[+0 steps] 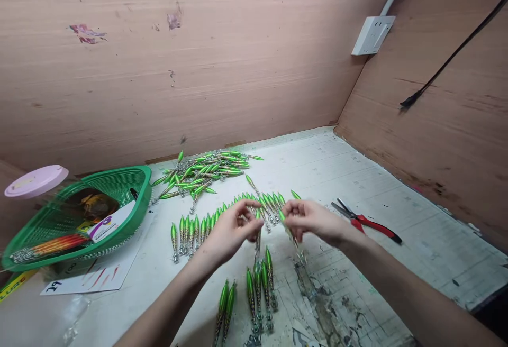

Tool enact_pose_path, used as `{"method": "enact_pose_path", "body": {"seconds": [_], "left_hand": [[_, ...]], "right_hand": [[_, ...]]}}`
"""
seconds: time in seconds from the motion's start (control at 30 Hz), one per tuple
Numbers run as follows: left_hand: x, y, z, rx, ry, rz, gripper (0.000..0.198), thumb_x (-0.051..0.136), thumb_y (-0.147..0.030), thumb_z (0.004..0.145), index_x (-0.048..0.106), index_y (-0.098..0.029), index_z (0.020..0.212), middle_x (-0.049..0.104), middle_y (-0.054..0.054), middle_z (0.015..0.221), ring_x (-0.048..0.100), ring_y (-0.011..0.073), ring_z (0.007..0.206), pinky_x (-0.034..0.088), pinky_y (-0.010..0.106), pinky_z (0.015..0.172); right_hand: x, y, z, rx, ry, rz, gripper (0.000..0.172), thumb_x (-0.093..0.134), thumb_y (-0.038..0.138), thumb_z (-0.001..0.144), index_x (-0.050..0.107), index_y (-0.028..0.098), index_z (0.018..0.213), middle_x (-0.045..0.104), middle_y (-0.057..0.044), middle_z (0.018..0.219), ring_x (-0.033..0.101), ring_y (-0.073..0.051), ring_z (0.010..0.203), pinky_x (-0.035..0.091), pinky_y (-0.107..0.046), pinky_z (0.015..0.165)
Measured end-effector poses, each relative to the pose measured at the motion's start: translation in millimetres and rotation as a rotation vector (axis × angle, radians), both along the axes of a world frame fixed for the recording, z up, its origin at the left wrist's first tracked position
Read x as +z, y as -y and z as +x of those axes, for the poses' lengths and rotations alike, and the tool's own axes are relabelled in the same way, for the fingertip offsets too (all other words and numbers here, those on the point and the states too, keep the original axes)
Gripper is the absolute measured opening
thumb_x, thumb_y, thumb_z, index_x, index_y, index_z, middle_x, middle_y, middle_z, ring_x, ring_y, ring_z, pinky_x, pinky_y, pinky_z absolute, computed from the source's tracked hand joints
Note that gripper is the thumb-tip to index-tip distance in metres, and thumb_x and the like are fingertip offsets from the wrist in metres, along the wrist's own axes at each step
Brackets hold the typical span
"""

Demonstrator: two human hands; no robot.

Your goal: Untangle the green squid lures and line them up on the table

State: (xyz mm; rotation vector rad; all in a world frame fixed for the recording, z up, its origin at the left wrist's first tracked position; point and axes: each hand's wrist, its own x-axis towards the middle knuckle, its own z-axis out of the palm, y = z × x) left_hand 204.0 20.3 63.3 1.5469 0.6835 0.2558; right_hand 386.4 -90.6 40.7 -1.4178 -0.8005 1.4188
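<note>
My left hand [235, 226] is closed on the green head of a squid jig [257, 242], whose hook end hangs down. Close by, my right hand [313, 221] pinches another green squid jig [294, 242], tilted with its hooks pointing down and right. Behind my hands runs a row of upright-pointing squid jigs [197, 230], partly hidden by my fingers. Below them lies a small group of squid jigs [265, 278], with two more jigs [224, 304] to its left. A loose heap of squid jigs [210, 171] lies farther back.
Red-handled pliers [375, 224] lie on the table [313, 156] to the right. At the left, a green basket [135, 188] holds orange lures [55, 246] and packaging, beside a pink lid [36, 182]. A marked paper [119, 278] lies under the basket. A wooden wall [238, 72] stands behind.
</note>
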Motion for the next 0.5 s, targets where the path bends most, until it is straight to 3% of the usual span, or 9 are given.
{"method": "enact_pose_path", "body": {"seconds": [0.1, 0.23, 0.37, 0.5], "left_hand": [[-18.0, 11, -33, -0.063, -0.316, 0.247, 0.027, 0.056, -0.033, 0.077, 0.054, -0.018, 0.1, 0.057, 0.0, 0.073, 0.057, 0.0156, 0.059, 0.04, 0.026, 0.056], [-41.9, 31, -59, -0.096, -0.528, 0.421, 0.021, 0.051, -0.026, 0.078, 0.054, -0.019, 0.097, 0.059, 0.001, 0.07, 0.058, 0.0179, 0.063, 0.036, 0.026, 0.058], [-43.9, 41, -62, -0.09, -0.647, 0.54, 0.022, 0.052, -0.027, 0.078, 0.057, -0.02, 0.098, 0.064, 0.003, 0.073, 0.06, 0.0212, 0.069, 0.033, 0.026, 0.058], [-29.4, 23, -41, -0.017, -0.56, 0.666, 0.024, 0.054, -0.038, 0.08, 0.063, -0.02, 0.093, 0.066, 0.007, 0.082, 0.061, 0.0235, 0.073, 0.036, 0.028, 0.061]], "right_hand": [[-31.7, 17, -23, 0.096, 0.175, -0.229, 0.016, 0.06, 0.012, 0.068, 0.047, 0.017, 0.077, 0.055, 0.005, 0.053, 0.055, -0.012, 0.041, 0.042, -0.02, 0.037], [-60.6, 29, -56, 0.037, 0.346, -0.265, 0.015, 0.054, 0.011, 0.072, 0.043, 0.019, 0.076, 0.054, 0.006, 0.054, 0.056, -0.013, 0.039, 0.037, -0.019, 0.032], [-54.1, 29, -63, 0.051, 0.431, -0.24, 0.014, 0.059, 0.016, 0.075, 0.046, 0.019, 0.075, 0.054, 0.005, 0.053, 0.055, -0.013, 0.041, 0.035, -0.02, 0.037], [-28.9, 24, -31, -0.023, 0.612, -0.198, 0.008, 0.061, 0.024, 0.08, 0.058, 0.018, 0.076, 0.064, -0.004, 0.073, 0.061, -0.016, 0.063, 0.043, -0.024, 0.054]]}}
